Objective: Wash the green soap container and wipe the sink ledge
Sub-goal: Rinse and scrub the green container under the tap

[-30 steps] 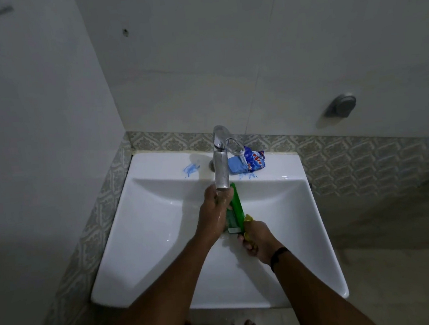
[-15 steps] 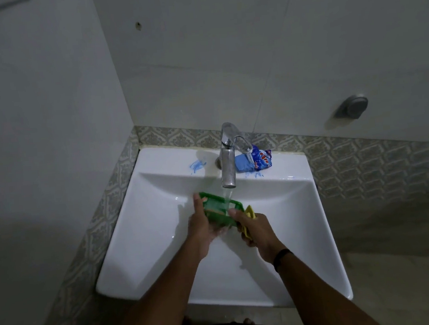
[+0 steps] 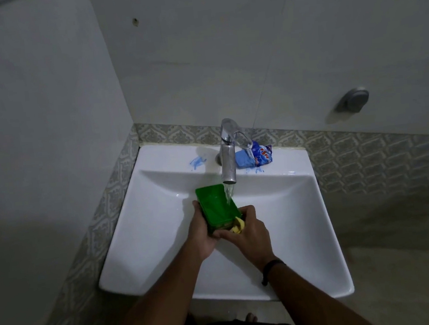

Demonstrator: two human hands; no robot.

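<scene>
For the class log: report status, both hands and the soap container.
Left hand grips green plastic soap container under running tap stream. Right hand holds yellow scrubber at its near end. Nothing in the way.

green soap container [image 3: 216, 205], open side up, tilted, under running water

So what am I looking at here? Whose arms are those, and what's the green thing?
There is no machine here. The camera sits on a person's head and looks down, so you see their own two arms. They stand at a white sink. The tap is running, and water falls onto a green soap container. The left hand holds the container from underneath. The right hand grips something small and yellow against it; I cannot tell exactly what. Behind the tap, on the sink's ledge, lies a blue soap packet, and there are blue smears on the ledge.
</scene>
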